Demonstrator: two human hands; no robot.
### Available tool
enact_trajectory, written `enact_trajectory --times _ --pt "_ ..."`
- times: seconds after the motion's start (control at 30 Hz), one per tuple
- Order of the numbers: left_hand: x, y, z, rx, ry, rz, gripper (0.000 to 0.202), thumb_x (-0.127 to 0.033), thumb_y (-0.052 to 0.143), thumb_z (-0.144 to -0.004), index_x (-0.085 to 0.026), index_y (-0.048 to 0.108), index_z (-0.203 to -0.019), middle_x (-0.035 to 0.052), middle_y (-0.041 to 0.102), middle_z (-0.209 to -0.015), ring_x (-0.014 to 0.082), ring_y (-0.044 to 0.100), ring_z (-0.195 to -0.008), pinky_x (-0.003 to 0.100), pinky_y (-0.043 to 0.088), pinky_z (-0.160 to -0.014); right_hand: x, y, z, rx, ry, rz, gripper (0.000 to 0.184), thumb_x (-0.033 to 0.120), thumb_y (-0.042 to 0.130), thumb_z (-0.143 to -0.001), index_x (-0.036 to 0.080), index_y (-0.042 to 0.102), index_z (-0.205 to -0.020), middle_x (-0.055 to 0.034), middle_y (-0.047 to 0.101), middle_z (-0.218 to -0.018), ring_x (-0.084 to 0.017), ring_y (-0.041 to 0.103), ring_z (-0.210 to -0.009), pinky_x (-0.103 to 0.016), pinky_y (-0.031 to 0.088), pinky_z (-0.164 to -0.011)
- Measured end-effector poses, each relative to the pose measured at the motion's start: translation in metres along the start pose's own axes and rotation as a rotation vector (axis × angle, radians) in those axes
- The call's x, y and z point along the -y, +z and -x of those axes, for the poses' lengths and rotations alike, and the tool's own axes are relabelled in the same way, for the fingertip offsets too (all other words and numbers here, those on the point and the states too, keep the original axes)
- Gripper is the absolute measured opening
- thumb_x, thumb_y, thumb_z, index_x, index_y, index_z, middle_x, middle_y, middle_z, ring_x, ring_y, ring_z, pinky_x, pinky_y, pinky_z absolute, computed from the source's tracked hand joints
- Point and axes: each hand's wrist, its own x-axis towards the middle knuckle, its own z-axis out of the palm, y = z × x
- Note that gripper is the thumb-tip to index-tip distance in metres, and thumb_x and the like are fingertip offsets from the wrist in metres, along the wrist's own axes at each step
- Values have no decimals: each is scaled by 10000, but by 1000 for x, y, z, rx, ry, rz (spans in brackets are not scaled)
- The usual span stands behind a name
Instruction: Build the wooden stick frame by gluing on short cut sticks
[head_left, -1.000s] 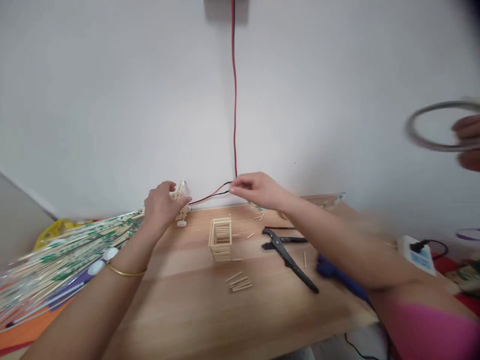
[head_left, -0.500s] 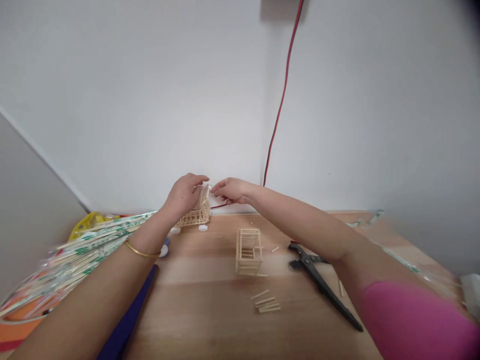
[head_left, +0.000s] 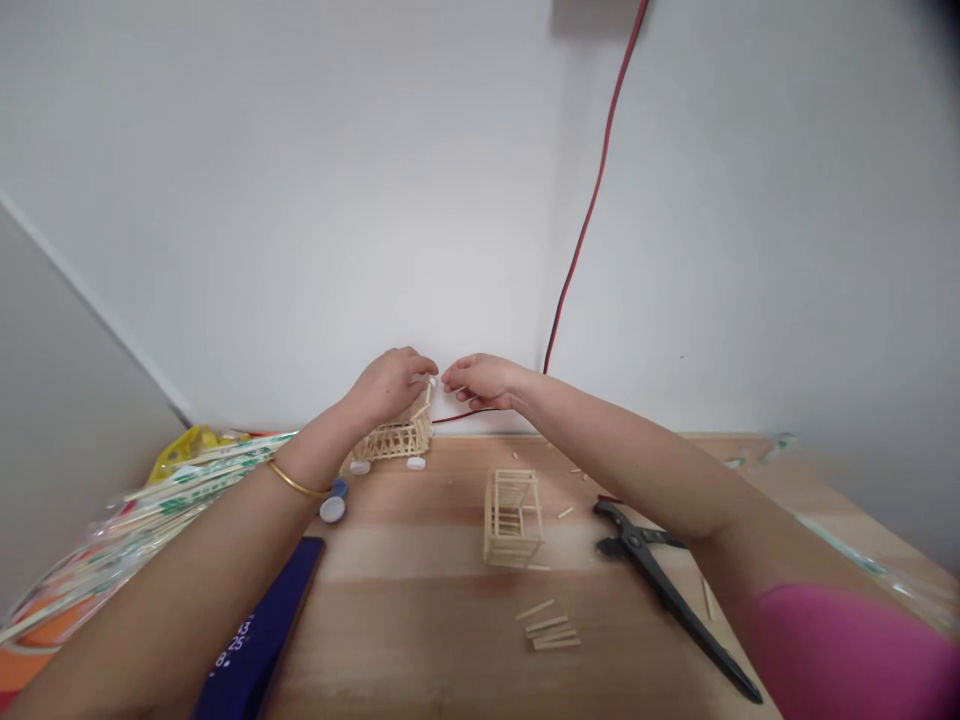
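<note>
Since a second ago, the right hand (head_left: 484,380) is off the red wire (head_left: 592,210) and meets the left hand (head_left: 390,385) at the stick cart (head_left: 390,440), which stands far on the table (head_left: 420,600) by the wall. Left fingers clamp the cart's raised right end; right fingertips pinch together just beside it. A light, steady grip would suit such frail sticks. The cart's long axis runs left-right.

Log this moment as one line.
left hand: grips stick cart | right hand: fingertips pinched beside cart top | table: stick cage, black pliers, cut sticks
</note>
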Motion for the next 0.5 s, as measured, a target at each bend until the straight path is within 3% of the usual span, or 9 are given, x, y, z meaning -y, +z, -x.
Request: enact_trajectory --times 0.17,0.27,0.5 --pt "4 3 -2 39 107 -41 333 -128 457 -807 -225 707 -1003 76 644 -944 201 576 -911 329 442 -840 -5 0 -5 38 28 -21 130 73 622 -782 120 585 -667 16 518 -590 -44 393 -441 -169 262 -364" --pt "3 2 -4 36 88 -38 289 -130 478 -783 -199 712 -938 75 652 -942 202 574 -915 324 437 -844 -5 -1 -5 62 27 -52 94 65 633 -769 120 604 -698 14 545 -611 -40 397 -440 -166 266 -366" --pt "-6 0 0 15 -257 184 219 -223 514 -766 -167 689 -886 41 695 -838 161 600 -760 254 425 -675 -15 -5 -13 87 38 -119 79 76 638 -782 121 614 -722 36 516 -528 -39 386 -402 -154 245 -347"
